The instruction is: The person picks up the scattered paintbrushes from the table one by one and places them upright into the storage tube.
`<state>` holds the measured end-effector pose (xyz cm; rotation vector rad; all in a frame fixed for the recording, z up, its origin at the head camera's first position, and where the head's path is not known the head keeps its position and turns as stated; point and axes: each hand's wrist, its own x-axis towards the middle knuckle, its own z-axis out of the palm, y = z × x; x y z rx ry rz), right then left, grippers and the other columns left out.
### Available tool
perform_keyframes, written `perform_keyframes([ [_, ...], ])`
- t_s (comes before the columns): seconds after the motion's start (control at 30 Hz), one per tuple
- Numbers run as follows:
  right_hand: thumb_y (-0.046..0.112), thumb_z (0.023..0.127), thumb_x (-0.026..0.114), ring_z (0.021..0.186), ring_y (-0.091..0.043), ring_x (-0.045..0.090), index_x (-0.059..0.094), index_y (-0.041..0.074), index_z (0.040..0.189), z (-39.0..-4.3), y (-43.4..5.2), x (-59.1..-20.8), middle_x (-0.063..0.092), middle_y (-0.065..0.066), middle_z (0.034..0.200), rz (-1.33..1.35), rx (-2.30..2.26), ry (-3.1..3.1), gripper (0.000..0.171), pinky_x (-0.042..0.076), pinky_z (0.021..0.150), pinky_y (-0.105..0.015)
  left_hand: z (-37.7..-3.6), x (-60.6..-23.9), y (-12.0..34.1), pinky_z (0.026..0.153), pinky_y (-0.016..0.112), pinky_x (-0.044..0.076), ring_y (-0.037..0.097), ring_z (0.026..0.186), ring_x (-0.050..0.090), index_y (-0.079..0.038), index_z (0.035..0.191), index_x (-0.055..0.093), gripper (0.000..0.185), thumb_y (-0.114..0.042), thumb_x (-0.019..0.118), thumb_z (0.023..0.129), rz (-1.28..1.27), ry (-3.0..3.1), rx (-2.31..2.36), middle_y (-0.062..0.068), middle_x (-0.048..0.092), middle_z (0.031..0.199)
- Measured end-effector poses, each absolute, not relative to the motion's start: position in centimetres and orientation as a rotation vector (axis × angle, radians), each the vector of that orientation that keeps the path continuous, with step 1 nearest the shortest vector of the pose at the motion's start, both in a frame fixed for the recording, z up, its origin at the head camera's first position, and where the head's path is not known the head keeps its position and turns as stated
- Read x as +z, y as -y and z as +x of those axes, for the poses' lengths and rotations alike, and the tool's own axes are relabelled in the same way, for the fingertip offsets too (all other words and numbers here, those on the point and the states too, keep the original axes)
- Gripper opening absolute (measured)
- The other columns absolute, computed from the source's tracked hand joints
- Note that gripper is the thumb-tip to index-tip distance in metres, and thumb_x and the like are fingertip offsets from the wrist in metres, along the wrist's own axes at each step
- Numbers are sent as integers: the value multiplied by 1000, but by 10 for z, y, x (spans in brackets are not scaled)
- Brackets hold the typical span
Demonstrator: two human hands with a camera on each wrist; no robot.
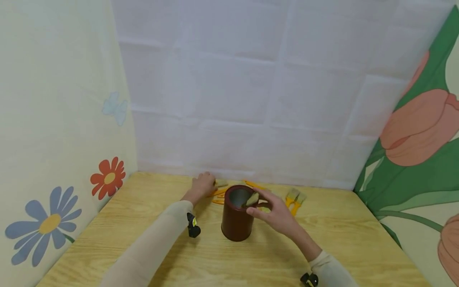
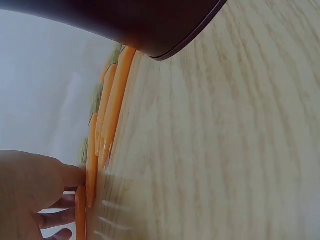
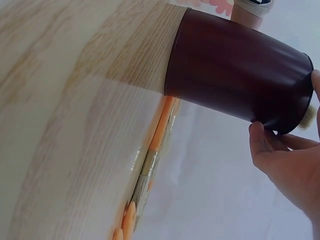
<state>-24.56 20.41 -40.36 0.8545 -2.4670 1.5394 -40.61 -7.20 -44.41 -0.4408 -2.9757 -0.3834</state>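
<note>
A dark red cylindrical cup point(image 1: 236, 223) stands upright on the table. My right hand point(image 1: 274, 211) grips it at the rim, thumb and fingers spread around the near right side. Beside those fingers the pale bristles of a paintbrush point(image 1: 253, 199) show above the rim; its lower part is hidden inside the cup. My left hand point(image 1: 203, 184) reaches to the back of the table, left of the cup. In the left wrist view, its thumb and fingers pinch the orange handle of a paintbrush point(image 2: 80, 212).
Several orange-handled brushes point(image 2: 117, 100) lie behind the cup, partly hidden by it. Two more brushes point(image 1: 295, 199) lie right of my right hand. A white sheet point(image 1: 233, 99) rises at the table's back edge, with flower-printed panels point(image 1: 419, 131) at both sides.
</note>
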Motion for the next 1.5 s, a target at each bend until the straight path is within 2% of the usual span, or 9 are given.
perform_keyframes([
  [0.2, 25, 94, 78, 113, -33, 59, 50, 15, 151, -248, -204, -404, 59, -9, 133, 857, 1536, 2465, 64, 48, 98, -52, -408, -445, 76, 80, 53, 52, 33, 92, 62, -6, 85, 70, 17, -19, 72, 96, -520, 2920, -403, 11, 61, 93],
  [0.4, 25, 95, 78, 112, -31, 60, 49, 16, 152, -251, -206, -403, 59, -8, 133, 856, 1521, 2460, 65, 47, 98, -53, -413, -439, 86, 87, 47, 51, 32, 96, 62, 1, 100, 75, 12, -10, 71, 97, -644, 2727, -744, 14, 66, 98],
  [0.57, 25, 95, 78, 112, -31, 60, 49, 15, 152, -249, -208, -405, 57, -8, 136, 848, 1531, 2469, 65, 47, 98, -54, -404, -425, 88, 82, 45, 53, 29, 93, 64, -1, 105, 74, 16, -16, 72, 98, -649, 2583, -978, 13, 67, 101],
  [0.63, 25, 94, 78, 112, -31, 60, 49, 14, 152, -248, -208, -406, 57, -8, 136, 842, 1530, 2467, 65, 46, 98, -56, -396, -417, 86, 79, 43, 54, 26, 91, 64, -3, 108, 74, 19, -19, 73, 98, -639, 2527, -1050, 11, 67, 102],
  [0.87, 25, 94, 79, 112, -28, 60, 51, 16, 151, -253, -207, -404, 58, -6, 136, 825, 1510, 2464, 64, 49, 97, -51, -356, -380, 74, 74, 39, 55, 22, 83, 64, -5, 113, 73, 26, -23, 77, 95, -624, 2307, -1237, 6, 66, 98],
  [1.1, 20, 95, 77, 115, -33, 59, 50, 13, 152, -251, -213, -401, 56, -9, 140, 862, 1510, 2464, 63, 48, 98, -54, -322, -351, 59, 76, 33, 55, 15, 85, 64, -8, 118, 71, 27, -24, 76, 96, -779, 2170, -1245, 4, 65, 102],
  [1.3, 15, 95, 76, 114, -30, 60, 49, 10, 152, -248, -221, -396, 56, -10, 140, 870, 1496, 2448, 63, 50, 97, -46, -293, -324, 42, 73, 30, 56, 12, 84, 64, -9, 118, 70, 28, -24, 77, 95, -892, 2018, -1264, 2, 63, 101],
  [1.5, 18, 95, 76, 115, -31, 59, 49, 16, 153, -245, -227, -396, 55, -6, 142, 836, 1501, 2474, 64, 50, 97, -42, -274, -311, 29, 71, 29, 58, 10, 85, 65, -8, 118, 68, 27, -21, 76, 95, -996, 1879, -1387, 1, 63, 102],
])
